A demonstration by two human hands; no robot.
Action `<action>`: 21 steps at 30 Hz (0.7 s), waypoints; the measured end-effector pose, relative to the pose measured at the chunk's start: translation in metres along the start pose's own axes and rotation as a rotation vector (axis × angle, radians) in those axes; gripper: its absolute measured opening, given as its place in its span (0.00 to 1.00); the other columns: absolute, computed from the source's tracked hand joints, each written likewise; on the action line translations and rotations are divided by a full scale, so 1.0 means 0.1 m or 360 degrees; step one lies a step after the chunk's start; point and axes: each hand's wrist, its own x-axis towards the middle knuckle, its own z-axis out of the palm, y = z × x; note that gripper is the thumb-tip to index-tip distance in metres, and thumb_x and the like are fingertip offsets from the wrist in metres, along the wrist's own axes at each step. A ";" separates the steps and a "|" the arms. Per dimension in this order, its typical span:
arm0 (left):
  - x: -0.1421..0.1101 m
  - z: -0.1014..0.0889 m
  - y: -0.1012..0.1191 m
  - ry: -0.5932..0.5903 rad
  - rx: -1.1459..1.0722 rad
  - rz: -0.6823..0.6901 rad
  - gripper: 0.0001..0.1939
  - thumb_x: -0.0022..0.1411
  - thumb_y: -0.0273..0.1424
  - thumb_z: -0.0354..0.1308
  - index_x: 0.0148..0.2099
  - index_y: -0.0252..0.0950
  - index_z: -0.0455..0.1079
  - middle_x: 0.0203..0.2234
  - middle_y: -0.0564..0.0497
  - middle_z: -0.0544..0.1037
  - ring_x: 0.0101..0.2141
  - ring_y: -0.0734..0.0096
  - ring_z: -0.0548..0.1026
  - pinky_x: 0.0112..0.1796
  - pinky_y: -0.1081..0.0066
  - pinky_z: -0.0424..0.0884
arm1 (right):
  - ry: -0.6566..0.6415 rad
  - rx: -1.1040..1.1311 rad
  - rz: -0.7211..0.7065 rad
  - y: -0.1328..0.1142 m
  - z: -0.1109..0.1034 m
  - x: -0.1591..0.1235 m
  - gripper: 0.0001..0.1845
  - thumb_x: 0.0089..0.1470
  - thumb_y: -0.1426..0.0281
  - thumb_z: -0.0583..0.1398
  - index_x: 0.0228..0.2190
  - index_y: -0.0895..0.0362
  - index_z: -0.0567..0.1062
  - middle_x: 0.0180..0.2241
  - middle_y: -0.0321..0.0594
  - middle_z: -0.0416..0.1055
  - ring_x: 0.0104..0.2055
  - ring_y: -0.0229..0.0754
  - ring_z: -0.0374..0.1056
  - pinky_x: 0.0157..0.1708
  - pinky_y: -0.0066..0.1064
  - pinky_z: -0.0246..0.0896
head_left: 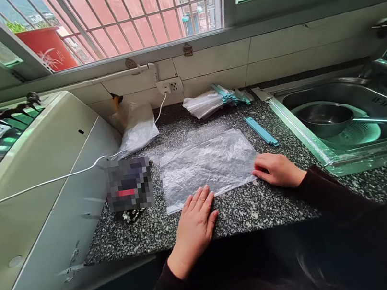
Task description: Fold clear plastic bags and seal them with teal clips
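A clear plastic bag (210, 162) lies spread flat on the speckled countertop (239, 210). My left hand (196, 215) rests flat on its near edge, fingers stretched out. At the bag's right edge, my right hand (277, 169) has curled fingers pinching the plastic near the corner. Just beyond that hand lies a flat light-blue plastic strip (261, 131), apart from the bag. Farther back, by the wall, sits a pile of clear plastic bags (205, 102) with several light-blue strips (229, 95) at its right end.
A metal sink (346, 141) with a dark pan (324, 118) is on the right. A blurred-out dark object (129, 183) sits left of the bag. A white cable (74, 173) runs from the wall socket (170, 86) over a pale cabinet (40, 187).
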 end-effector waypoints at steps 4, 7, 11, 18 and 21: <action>-0.02 -0.01 -0.01 -0.0033 -0.0035 -0.0063 0.22 0.66 0.36 0.44 0.60 0.35 0.61 0.58 0.45 0.63 0.58 0.60 0.61 0.55 0.58 0.61 | -0.0060 0.0164 -0.0155 0.03 -0.06 -0.02 0.11 0.52 0.62 0.58 0.27 0.56 0.69 0.28 0.39 0.68 0.30 0.38 0.62 0.28 0.27 0.54; -0.02 -0.01 0.00 -0.0044 -0.0055 -0.0083 0.22 0.66 0.36 0.44 0.60 0.36 0.61 0.59 0.45 0.63 0.59 0.61 0.61 0.56 0.58 0.60 | -0.0061 0.0134 -0.0278 0.01 -0.08 -0.02 0.10 0.52 0.62 0.59 0.28 0.57 0.70 0.30 0.40 0.69 0.33 0.39 0.63 0.31 0.28 0.56; 0.00 -0.01 0.00 -0.0050 -0.0045 -0.0075 0.22 0.66 0.36 0.44 0.60 0.36 0.60 0.59 0.45 0.63 0.58 0.60 0.61 0.55 0.56 0.61 | 0.0076 -0.0049 -0.0396 -0.01 -0.04 -0.01 0.10 0.57 0.70 0.54 0.25 0.57 0.70 0.28 0.41 0.69 0.31 0.38 0.61 0.31 0.29 0.56; 0.05 -0.02 0.08 0.0167 0.0081 -0.0168 0.21 0.63 0.32 0.48 0.58 0.34 0.63 0.58 0.41 0.64 0.57 0.56 0.62 0.55 0.55 0.61 | 0.0154 -0.0155 -0.0489 -0.24 0.06 -0.06 0.12 0.57 0.71 0.52 0.23 0.57 0.68 0.25 0.40 0.67 0.29 0.38 0.58 0.29 0.29 0.54; 0.09 0.00 0.17 0.0280 0.0142 -0.0097 0.19 0.63 0.27 0.47 0.55 0.36 0.65 0.57 0.44 0.66 0.56 0.58 0.64 0.55 0.56 0.61 | 0.0094 -0.0140 -0.0462 -0.44 0.08 -0.13 0.12 0.57 0.71 0.52 0.23 0.57 0.67 0.25 0.39 0.66 0.28 0.38 0.57 0.29 0.29 0.53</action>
